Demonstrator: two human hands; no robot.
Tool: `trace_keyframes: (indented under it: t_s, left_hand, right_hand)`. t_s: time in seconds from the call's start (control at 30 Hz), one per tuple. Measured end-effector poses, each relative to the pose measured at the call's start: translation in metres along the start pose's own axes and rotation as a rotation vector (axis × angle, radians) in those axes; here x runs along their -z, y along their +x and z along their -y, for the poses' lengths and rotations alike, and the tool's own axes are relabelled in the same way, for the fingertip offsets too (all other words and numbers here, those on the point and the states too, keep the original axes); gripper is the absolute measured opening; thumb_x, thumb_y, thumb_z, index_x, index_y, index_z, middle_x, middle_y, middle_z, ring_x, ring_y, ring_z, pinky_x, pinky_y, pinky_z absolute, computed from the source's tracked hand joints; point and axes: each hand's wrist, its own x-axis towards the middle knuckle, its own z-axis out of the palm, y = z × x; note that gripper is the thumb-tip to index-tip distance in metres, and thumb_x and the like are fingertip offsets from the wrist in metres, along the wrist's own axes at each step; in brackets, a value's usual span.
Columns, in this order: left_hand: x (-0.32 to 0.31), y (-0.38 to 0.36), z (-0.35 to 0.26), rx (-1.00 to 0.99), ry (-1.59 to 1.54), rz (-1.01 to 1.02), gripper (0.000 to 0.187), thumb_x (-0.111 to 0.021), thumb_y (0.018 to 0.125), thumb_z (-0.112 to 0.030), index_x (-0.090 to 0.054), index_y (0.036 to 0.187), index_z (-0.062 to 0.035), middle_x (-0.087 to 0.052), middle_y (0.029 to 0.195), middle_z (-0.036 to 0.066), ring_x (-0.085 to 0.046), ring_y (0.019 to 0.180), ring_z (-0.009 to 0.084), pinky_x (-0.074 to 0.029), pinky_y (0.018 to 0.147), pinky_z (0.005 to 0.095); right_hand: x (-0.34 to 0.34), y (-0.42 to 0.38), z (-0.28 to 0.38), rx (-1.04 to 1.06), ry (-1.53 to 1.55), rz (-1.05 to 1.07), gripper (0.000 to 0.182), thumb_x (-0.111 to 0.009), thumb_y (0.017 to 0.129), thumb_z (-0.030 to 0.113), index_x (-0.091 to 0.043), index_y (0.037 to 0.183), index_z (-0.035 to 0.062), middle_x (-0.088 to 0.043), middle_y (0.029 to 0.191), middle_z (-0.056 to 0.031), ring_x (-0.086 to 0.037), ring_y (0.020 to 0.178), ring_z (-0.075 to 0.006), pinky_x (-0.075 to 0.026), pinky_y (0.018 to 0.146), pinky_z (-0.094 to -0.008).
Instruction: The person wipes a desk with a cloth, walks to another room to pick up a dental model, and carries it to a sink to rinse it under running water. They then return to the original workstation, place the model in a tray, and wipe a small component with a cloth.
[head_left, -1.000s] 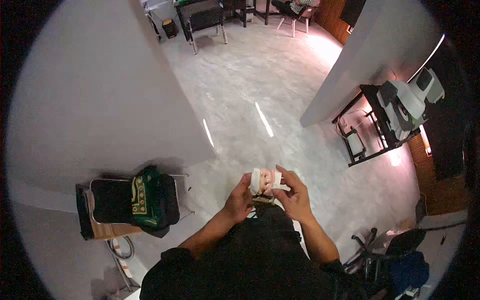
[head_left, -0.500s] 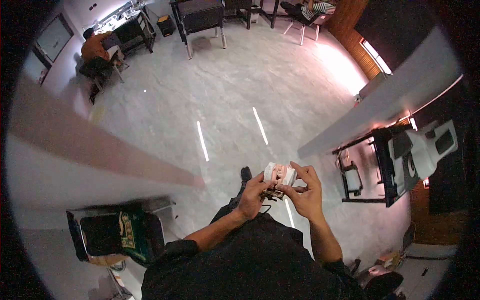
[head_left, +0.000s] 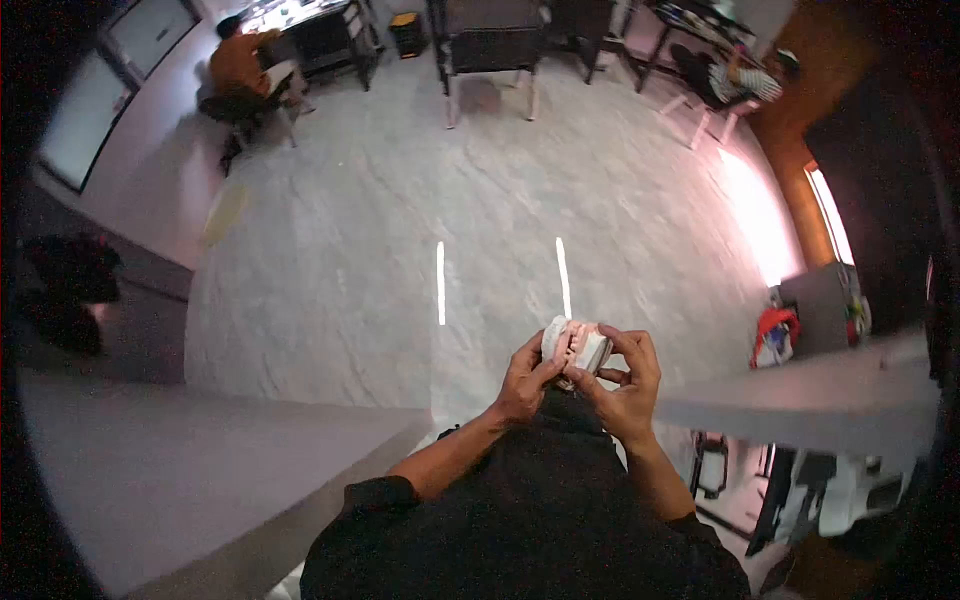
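Fingers of the bare left hand (head_left: 523,385) grip the left side of a pink-and-white toothed dental model (head_left: 577,344). The bare right hand (head_left: 630,395) pinches the model's right side.

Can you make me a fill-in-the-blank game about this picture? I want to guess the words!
1. The model held between the left hand and right hand has pink gums and pale ____.
2. The holder's sleeves are the colour ____.
3. The seated person at the upper right wears a top patterned with ____.
4. The number of thin, straight white streaks on the floor is ____.

Missing words: teeth; black; stripes; two.
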Motion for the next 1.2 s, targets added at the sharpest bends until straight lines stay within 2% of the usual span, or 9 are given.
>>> trace_keyframes:
  t_s: [0.43,0.47,0.57,0.63,0.83,1.0,1.03,1.1,1.2]
  left_hand:
    - [0.167,0.091,-0.153,-0.529,-0.039,-0.605,0.056,-0.043,0.103,-0.023,-0.022,0.151,-0.0036,-0.041,0.145,0.012,-0.044,0.133,0.0222,-0.038,0.107,0.0362]
    - [0.083,0.082,-0.060,-0.553,-0.058,-0.675,0.055,-0.042,0.103,-0.024,-0.022,0.151,-0.0054,-0.041,0.145,0.012,-0.047,0.130,0.0222,-0.041,0.104,0.0366]
    - [0.088,0.090,-0.051,-0.680,-0.091,-0.823,0.053,-0.041,0.103,-0.028,-0.024,0.151,-0.0133,-0.044,0.141,0.009,-0.061,0.105,0.0220,-0.057,0.077,0.0372]
    - [0.094,0.095,-0.044,-0.718,-0.185,-0.901,0.068,-0.045,0.099,-0.045,-0.022,0.153,-0.0108,-0.044,0.143,0.010,-0.052,0.125,0.0265,-0.050,0.097,0.0423]
    - [0.100,0.140,-0.026,-0.882,-0.307,-1.045,0.061,-0.048,0.097,-0.044,-0.031,0.149,-0.0171,-0.060,0.110,0.004,-0.059,0.079,0.0148,-0.048,0.050,0.0315]
    - [0.039,0.149,0.053,-0.958,-0.245,-1.156,0.056,-0.048,0.096,-0.042,-0.037,0.145,-0.0156,-0.061,0.104,0.003,-0.057,0.070,0.0105,-0.040,0.041,0.0243]
    - [0.031,0.143,0.066,-0.961,-0.129,-1.215,0.056,-0.044,0.098,-0.048,-0.043,0.143,-0.0148,-0.060,0.125,0.004,-0.063,0.106,0.0200,-0.056,0.076,0.0341]
    - [0.031,0.135,0.080,-1.024,-0.201,-1.109,0.057,-0.048,0.098,-0.038,-0.036,0.147,-0.0113,-0.058,0.124,0.005,-0.063,0.090,0.0156,-0.052,0.057,0.0285]
    - [0.038,0.142,0.082,-1.245,-0.191,-1.152,0.057,-0.049,0.099,-0.034,-0.035,0.147,-0.0061,-0.052,0.136,0.007,-0.056,0.117,0.0217,-0.051,0.093,0.0378]
  right_hand:
    - [-0.250,0.274,0.031,0.368,0.109,0.836,0.056,-0.090,0.067,0.023,-0.068,0.116,0.0048,-0.053,0.097,-0.0080,-0.061,0.087,-0.0180,-0.062,0.062,-0.0299]
    - [-0.149,0.243,0.005,0.439,0.144,0.933,0.055,-0.090,0.067,0.025,-0.069,0.115,0.0046,-0.054,0.096,-0.0085,-0.061,0.086,-0.0183,-0.062,0.061,-0.0298]
    - [-0.175,0.260,0.013,0.523,0.157,1.105,0.056,-0.091,0.065,0.028,-0.070,0.110,0.0037,-0.056,0.092,-0.0107,-0.062,0.083,-0.0206,-0.061,0.059,-0.0303]
    - [-0.200,0.269,0.006,0.689,0.156,1.167,0.057,-0.092,0.064,0.032,-0.071,0.108,0.0034,-0.057,0.090,-0.0114,-0.062,0.082,-0.0232,-0.057,0.060,-0.0333]
    - [-0.209,0.300,-0.011,0.807,0.253,1.245,0.055,-0.088,0.068,0.039,-0.071,0.105,0.0018,-0.056,0.085,-0.0125,-0.060,0.074,-0.0254,-0.050,0.063,-0.0378]
    - [-0.125,0.268,-0.058,0.815,0.340,1.283,0.052,-0.090,0.066,0.033,-0.070,0.103,0.0018,-0.057,0.087,-0.0117,-0.061,0.078,-0.0245,-0.053,0.062,-0.0345]
    - [-0.114,0.259,-0.062,0.811,0.368,1.267,0.051,-0.091,0.066,0.031,-0.070,0.103,0.0017,-0.058,0.088,-0.0115,-0.061,0.079,-0.0239,-0.054,0.060,-0.0328]
    - [-0.112,0.248,-0.071,0.850,0.452,1.237,0.051,-0.091,0.064,0.028,-0.069,0.102,0.0018,-0.057,0.089,-0.0114,-0.061,0.079,-0.0228,-0.052,0.059,-0.0327]
    - [-0.126,0.240,-0.090,0.904,0.537,1.225,0.051,-0.091,0.062,0.026,-0.068,0.100,0.0018,-0.057,0.089,-0.0106,-0.061,0.079,-0.0215,-0.050,0.058,-0.0325]
